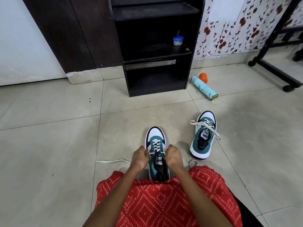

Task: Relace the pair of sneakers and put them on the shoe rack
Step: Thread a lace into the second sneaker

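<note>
Both hands are curled onto the lace (155, 144): left hand (140, 156) and right hand (174, 155) sit either side of the near sneaker (158, 161), each pinching a strand up at the top eyelets. It's on the floor right by the lap, toe toward the rack (188, 68). I'd pull both ends evenly so the crossings lie flat (no twists), then knot. Second sneaker (205, 136) sits off to the right, laced but untied. Fingertips are tucked under, so I can't tell which eyelet is in play, and red cloth (164, 202) hides the heel.
</note>
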